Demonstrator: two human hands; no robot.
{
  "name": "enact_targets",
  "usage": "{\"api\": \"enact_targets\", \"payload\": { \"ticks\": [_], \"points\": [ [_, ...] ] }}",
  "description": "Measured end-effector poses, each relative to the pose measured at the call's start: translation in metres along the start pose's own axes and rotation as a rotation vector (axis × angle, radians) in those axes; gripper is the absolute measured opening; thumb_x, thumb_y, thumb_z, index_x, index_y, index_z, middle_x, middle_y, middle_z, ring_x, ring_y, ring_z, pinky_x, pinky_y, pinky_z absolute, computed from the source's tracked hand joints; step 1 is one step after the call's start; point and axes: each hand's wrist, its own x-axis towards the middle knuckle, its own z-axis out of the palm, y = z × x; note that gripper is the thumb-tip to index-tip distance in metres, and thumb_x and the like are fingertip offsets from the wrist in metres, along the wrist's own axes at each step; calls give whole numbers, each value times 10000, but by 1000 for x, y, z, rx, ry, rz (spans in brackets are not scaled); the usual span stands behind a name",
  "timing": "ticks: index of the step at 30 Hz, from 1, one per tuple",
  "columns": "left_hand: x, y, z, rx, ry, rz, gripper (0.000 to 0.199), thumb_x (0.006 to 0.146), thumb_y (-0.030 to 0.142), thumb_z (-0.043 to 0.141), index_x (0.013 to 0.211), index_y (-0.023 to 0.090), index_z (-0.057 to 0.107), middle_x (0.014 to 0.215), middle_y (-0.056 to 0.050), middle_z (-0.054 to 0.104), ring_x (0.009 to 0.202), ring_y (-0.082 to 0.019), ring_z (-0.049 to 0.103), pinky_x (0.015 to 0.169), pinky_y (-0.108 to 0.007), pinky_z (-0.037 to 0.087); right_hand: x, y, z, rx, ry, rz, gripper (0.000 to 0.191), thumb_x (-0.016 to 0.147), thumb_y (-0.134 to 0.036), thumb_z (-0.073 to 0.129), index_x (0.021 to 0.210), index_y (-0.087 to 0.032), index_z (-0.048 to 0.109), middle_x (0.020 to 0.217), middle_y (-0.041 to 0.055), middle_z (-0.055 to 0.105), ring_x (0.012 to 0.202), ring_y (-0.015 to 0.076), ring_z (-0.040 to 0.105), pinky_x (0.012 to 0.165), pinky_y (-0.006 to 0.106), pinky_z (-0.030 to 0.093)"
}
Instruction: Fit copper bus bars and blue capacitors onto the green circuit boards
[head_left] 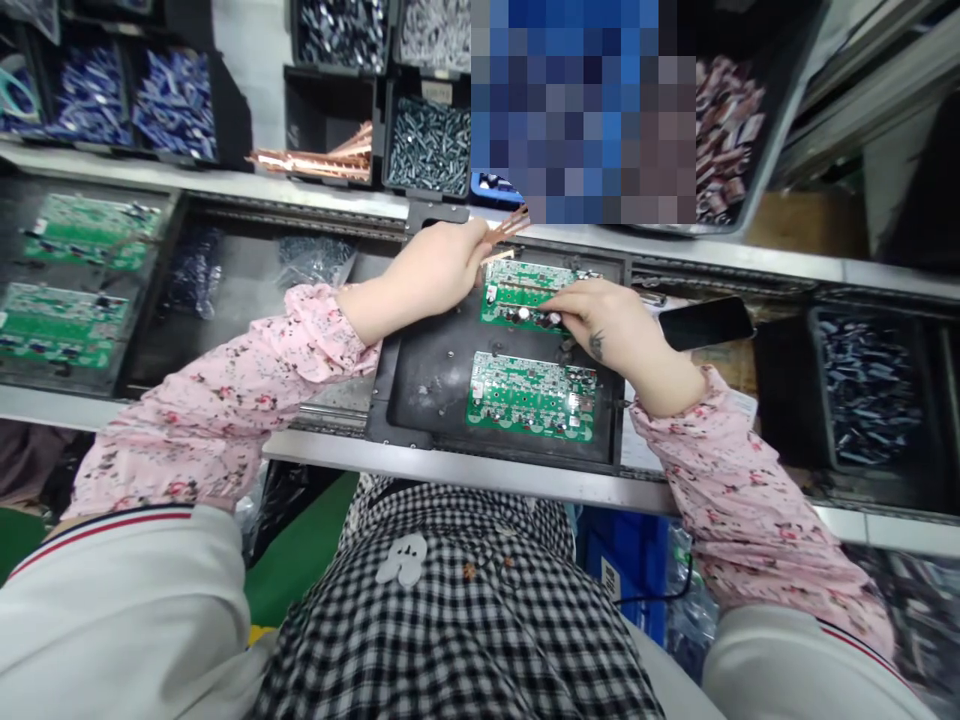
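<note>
A black tray holds two green circuit boards, an upper one and a lower one. My left hand is closed around a bundle of thin copper strips at the upper board's left corner. Over the right part of that same board, my right hand has its fingers pinched together at the surface; whatever they hold, if anything, is too small to make out. The lower board lies untouched below both hands.
Bins of small parts line the back, one with copper strips, one with screws. Two more boards lie in a left tray. A black phone and a parts bin are at right. A pixelated patch hides the back.
</note>
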Motion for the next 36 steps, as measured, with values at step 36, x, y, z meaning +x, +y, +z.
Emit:
{"api": "enact_targets", "payload": {
  "ticks": [36],
  "points": [
    [-70,13,1,94,-101,88,326,1027,240,332,1200,113,578,910,-87,698,785,-211,653,703,-291,443,-81,-72,7,-45,56,-44,259,957,-136,473,1054,-157,712,1000,111,737,875,218,664,775,346,573]
  ]
}}
